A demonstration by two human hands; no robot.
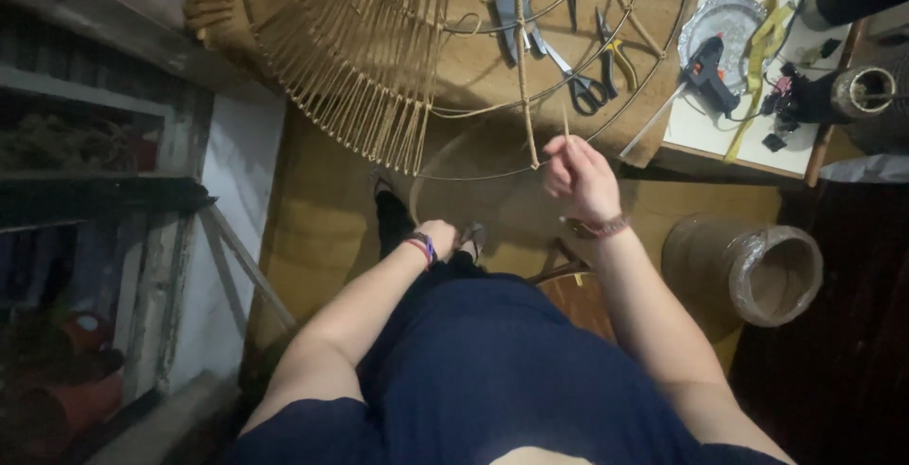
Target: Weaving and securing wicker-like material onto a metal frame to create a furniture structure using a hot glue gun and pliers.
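A round wire frame [492,173] hangs over the table edge, partly wrapped with tan cord [360,67] on its left side. My right hand [579,176] pinches a thin tan strand [565,124] beside a wrapped vertical spoke [524,77], just below the frame's lower ring. My left hand [437,238] rests low near my lap, fingers curled; what it holds is hidden. I wear bracelets on both wrists and a dark blue garment.
On the brown table [473,67] lie scissors [579,86], pliers [615,53] and other tools. A white surface [720,134] at right holds a black glue gun [705,72], a foil dish [729,20] and a cord spool [857,94]. A wrapped roll [762,271] stands on the floor.
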